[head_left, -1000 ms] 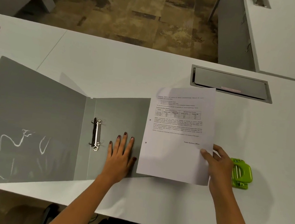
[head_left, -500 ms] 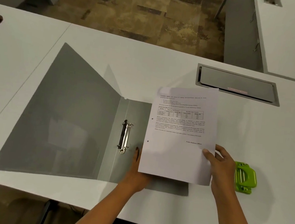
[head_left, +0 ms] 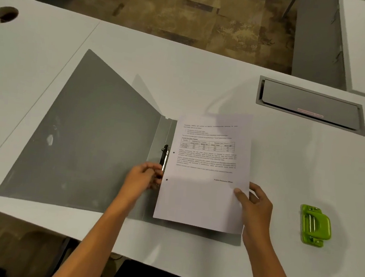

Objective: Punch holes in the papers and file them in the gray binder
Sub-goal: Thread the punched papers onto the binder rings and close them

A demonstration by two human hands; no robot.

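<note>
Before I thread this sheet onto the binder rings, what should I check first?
1. Grey binder open flat on the white desk: ok.
2. Two holes punched along the printed white sheet's left edge: ok.
3. Right hand pinches the sheet's lower right corner: ok.
4. Metal ring mechanism opened: cannot tell.
5. Left hand gripping the mechanism's lower end: cannot tell; curled fingers sit there.
6. Holes on the rings: not ok; both lie just beside the mechanism.
</note>
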